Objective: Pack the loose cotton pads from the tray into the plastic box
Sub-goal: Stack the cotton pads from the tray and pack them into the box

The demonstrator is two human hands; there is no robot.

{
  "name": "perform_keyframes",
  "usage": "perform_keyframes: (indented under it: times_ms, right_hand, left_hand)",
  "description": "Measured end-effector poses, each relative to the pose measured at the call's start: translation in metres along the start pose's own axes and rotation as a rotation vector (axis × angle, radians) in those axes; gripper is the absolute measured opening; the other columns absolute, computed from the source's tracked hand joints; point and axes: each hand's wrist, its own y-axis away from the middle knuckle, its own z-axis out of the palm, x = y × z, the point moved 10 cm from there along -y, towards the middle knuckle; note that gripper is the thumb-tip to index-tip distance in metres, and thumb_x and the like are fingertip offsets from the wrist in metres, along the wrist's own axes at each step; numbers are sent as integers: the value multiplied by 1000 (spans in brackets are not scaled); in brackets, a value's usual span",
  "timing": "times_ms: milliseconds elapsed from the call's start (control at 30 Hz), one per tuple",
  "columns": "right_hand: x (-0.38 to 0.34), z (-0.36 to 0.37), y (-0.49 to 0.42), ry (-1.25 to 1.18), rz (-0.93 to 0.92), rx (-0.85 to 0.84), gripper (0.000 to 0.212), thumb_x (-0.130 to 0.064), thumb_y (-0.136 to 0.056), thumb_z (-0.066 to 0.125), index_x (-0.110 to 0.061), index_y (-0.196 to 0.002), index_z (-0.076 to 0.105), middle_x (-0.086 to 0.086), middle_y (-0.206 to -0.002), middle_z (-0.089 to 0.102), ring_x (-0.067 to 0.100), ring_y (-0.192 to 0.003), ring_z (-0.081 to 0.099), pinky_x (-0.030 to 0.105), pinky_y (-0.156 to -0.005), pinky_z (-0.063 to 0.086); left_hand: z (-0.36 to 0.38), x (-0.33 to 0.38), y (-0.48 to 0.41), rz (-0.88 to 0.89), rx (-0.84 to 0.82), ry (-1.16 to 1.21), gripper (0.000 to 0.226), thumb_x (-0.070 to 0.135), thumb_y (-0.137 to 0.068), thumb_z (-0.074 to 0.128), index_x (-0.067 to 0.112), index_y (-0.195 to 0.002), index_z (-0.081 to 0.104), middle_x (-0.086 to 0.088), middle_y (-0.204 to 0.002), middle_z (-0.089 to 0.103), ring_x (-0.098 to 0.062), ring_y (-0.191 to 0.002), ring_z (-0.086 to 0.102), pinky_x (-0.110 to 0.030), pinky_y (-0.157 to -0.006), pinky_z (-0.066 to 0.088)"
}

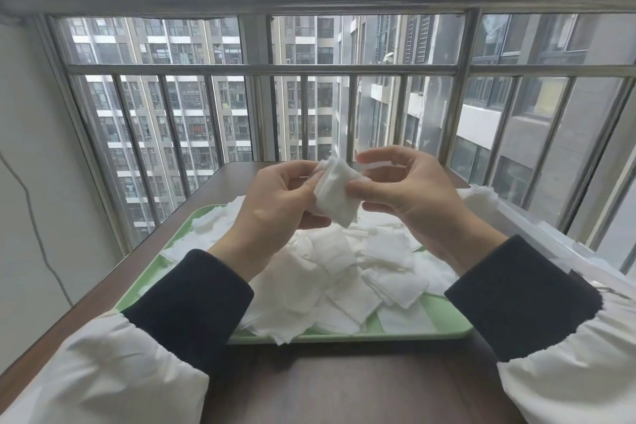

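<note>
Underneath, green tray (pixel 430 323) on dark table (pixel 327 382) beside barred window (pixel 192 41).

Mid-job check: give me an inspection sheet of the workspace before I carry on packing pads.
Surface: dark wooden table with a green tray on it.
Job's things: loose cotton pads heaped in the tray; stack of pads held above it; plastic box right of the tray, with what look like pads at its far end.
Clutter: nothing seen.
Hands: left hand and right hand both pinch the stack.
Cables: thin wire on the left wall, off the table.
Surroundings: metal window railing, apartment blocks beyond.
</note>
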Motion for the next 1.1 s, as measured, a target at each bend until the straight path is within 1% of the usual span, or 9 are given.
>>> perform_keyframes:
  times_ms: [167,267,367,467,667,800,900,1000,1100]
  right_hand:
    - [-3,-2,1,121,-49,48,36,-13,-72,89,-15,-102,71,7,-89,72,17,-76,70,22,-62,55]
    - [-21,0,4,445,-164,84,34,-22,-78,85,-21,-109,71,-1,-101,67,14,-83,67,15,-63,53]
    - [-36,8,6,532,-176,-6,37,-20,-82,79,-21,-118,69,-5,-109,68,12,-97,66,16,-77,55]
    - [-57,9,13,626,-191,-108,33,-23,-82,81,-19,-113,72,-7,-100,73,9,-90,69,24,-75,58]
    - [-87,-34,17,888,-106,-224,11,-19,-88,76,-20,-98,73,-5,-91,72,8,-77,67,18,-65,51]
    - [-88,-98,8,1070,37,-196,13,-22,-85,78,-28,-93,70,-6,-95,71,11,-87,67,22,-73,49]
    - [-63,-132,1,1199,149,-202,19,-19,-84,78,-33,-89,65,-7,-96,70,11,-88,66,24,-73,52]
    - [-27,-150,-5,1276,224,-234,24,-18,-83,78,-35,-87,62,-8,-96,68,12,-90,65,30,-80,56]
    - [-1,-159,-12,1334,221,-240,20,-20,-82,81,-33,-86,65,-10,-95,69,8,-87,64,25,-75,52]
  left_hand:
    - [5,2,0,-36,-40,18,29,48,-90,60,27,-89,81,0,-80,75,-18,-76,75,-29,-58,58]
    - [11,10,1,36,-100,-110,16,31,-87,76,27,-103,75,4,-89,77,-16,-83,76,-28,-58,59]
    - [16,19,0,85,-112,-151,29,4,-88,75,28,-103,71,7,-86,76,-12,-77,74,-25,-56,58]
    - [25,33,-2,133,-145,-194,24,6,-88,76,26,-100,70,8,-85,76,-10,-74,73,-24,-54,57]
    - [59,33,-2,17,-226,-295,18,17,-91,73,18,-102,59,3,-85,78,-18,-70,77,-21,-42,48]
    - [100,33,1,54,-305,-552,19,33,-90,73,26,-104,61,7,-87,75,-5,-67,73,-17,-49,49]
    - [134,31,4,96,-368,-674,12,38,-91,71,32,-101,68,12,-90,72,-3,-69,68,-23,-62,56]
    - [163,20,9,76,-453,-804,12,40,-92,66,37,-103,71,14,-97,71,-6,-80,66,-30,-70,58]
    - [177,10,10,66,-485,-895,13,38,-94,64,36,-102,74,11,-104,72,-13,-93,66,-37,-86,57]
